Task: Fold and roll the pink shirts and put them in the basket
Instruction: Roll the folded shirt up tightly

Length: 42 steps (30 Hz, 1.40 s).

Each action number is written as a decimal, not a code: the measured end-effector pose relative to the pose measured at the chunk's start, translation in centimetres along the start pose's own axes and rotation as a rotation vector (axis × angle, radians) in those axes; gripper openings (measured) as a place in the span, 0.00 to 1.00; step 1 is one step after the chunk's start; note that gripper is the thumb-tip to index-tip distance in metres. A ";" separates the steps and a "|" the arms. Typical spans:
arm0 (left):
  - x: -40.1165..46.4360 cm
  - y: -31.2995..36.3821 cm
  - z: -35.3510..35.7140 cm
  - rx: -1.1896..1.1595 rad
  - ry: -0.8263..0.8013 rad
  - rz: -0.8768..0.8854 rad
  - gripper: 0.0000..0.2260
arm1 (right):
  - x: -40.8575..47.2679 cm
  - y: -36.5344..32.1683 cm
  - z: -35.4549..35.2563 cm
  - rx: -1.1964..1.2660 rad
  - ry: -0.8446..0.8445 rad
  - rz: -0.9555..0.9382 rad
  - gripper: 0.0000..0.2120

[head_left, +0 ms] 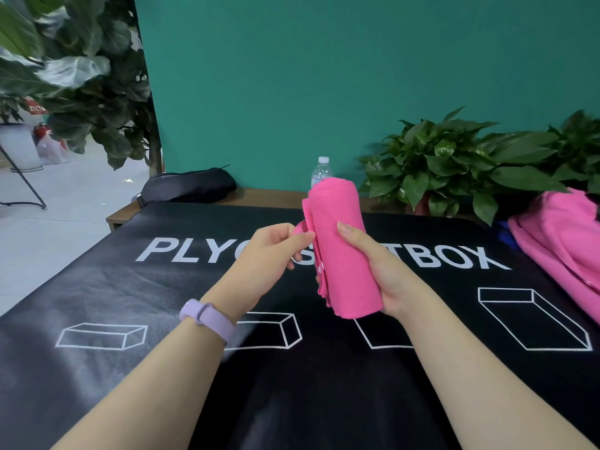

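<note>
Bare forearms reached in from the bottom edge, the left one wearing a lilac wristband. Right hand wrapped round a rolled pink shirt, thumb across the front, fingers hidden behind the roll. Roll was held roughly upright, tilted slightly, lifted clear above the worktop. Left hand pinched a loose flap of the same shirt at the roll's upper left edge, fingers curled.

Worktop was covered by a black mat with white lettering and outlined box drawings. More pink shirts lay in a loose heap at the right edge, well apart from the hands. Water bottle stood at the far edge, just behind the roll's top. Black bag lay at the far left corner. Potted leafy plant sat at the far right against the teal wall; large-leaved plant stood upper left.
</note>
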<state>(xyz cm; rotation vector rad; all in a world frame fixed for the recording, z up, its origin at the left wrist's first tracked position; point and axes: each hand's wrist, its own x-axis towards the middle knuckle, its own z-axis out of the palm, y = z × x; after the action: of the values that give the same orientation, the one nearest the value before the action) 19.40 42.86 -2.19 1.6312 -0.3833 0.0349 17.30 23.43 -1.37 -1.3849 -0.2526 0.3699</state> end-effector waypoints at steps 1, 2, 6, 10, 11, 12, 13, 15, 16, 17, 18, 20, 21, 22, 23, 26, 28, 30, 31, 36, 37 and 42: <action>0.0 0.0 -0.1 0.002 0.024 0.023 0.12 | 0.0 -0.1 0.0 -0.014 0.011 0.000 0.25; 0.0 0.0 -0.2 -0.015 0.056 0.062 0.10 | 0.0 -0.1 0.0 -0.023 0.026 0.000 0.25; 0.2 0.2 -0.8 -0.196 0.128 0.160 0.05 | 0.0 -0.1 -0.1 -0.036 0.076 -0.010 0.22; 0.1 0.5 -1.0 -0.403 0.002 0.124 0.08 | 0.2 0.0 0.0 -0.057 0.105 -0.018 0.25; 0.1 0.6 -1.0 -0.435 -0.013 0.102 0.08 | 0.2 0.1 -0.1 -0.068 0.117 -0.019 0.27; 0.2 0.7 -1.1 -0.441 -0.016 0.078 0.09 | 0.3 0.1 -0.2 -0.080 0.136 -0.023 0.29; 0.2 0.7 -1.3 -0.412 -0.009 0.055 0.10 | 0.4 0.2 -0.3 -0.093 0.165 -0.029 0.31; 0.1 0.6 -1.4 -0.222 0.018 0.008 0.10 | 0.6 0.3 -0.6 -0.107 0.234 -0.037 0.33; 0.0 0.5 -1.3 -0.091 0.031 -0.020 0.12 | 0.6 0.3 -0.7 -0.110 0.264 -0.041 0.33; -0.1 0.3 -1.1 0.018 0.052 -0.047 0.15 | 0.7 0.4 -0.8 -0.113 0.287 -0.046 0.33; -0.1 0.1 -1.0 0.080 0.079 -0.059 0.15 | 0.7 0.5 -0.8 -0.122 0.303 -0.050 0.33; 0.0 -0.1 -1.0 0.104 0.139 -0.064 0.12 | 0.8 0.6 -0.7 -0.147 0.317 -0.055 0.32; 0.1 -0.3 -1.1 0.099 0.177 -0.071 0.14 | 0.8 0.7 -0.7 -0.153 0.312 -0.059 0.32; 0.2 -0.4 -1.3 0.095 0.218 -0.077 0.15 | 0.8 0.7 -0.6 -0.153 0.300 -0.063 0.32; 0.3 -0.5 -1.5 0.108 0.254 -0.079 0.15 | 0.8 0.8 -0.5 -0.150 0.287 -0.067 0.32; 0.3 -0.4 -1.4 0.178 0.321 -0.060 0.11 | 0.8 0.8 -0.5 -0.124 0.244 -0.075 0.33; 0.3 -0.2 -1.5 0.193 0.332 -0.082 0.13 | 0.7 0.7 -0.5 -0.094 0.220 -0.068 0.34; 0.5 0.0 -1.7 0.080 0.277 -0.166 0.15 | 0.7 0.6 -0.6 -0.060 0.206 -0.062 0.34; 0.5 0.2 -1.7 -0.041 0.238 -0.234 0.14 | 0.7 0.5 -0.7 -0.041 0.203 -0.060 0.34; 0.4 0.2 -1.9 -0.568 0.097 -0.388 0.16 | 0.6 0.5 -0.7 -0.013 0.187 -0.054 0.33; 0.5 0.1 -2.0 -0.579 0.098 -0.383 0.16 | 0.6 0.5 -0.6 -0.021 0.186 -0.051 0.33; 0.7 -0.1 -2.4 -0.556 0.128 -0.325 0.10 | 0.4 0.5 -0.5 -0.079 0.161 -0.034 0.33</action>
<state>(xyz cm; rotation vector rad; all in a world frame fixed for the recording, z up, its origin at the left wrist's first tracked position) 20.56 45.03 -1.85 1.1155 -0.0162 -0.1968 17.75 23.22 -1.91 -1.4777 -0.1588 0.2204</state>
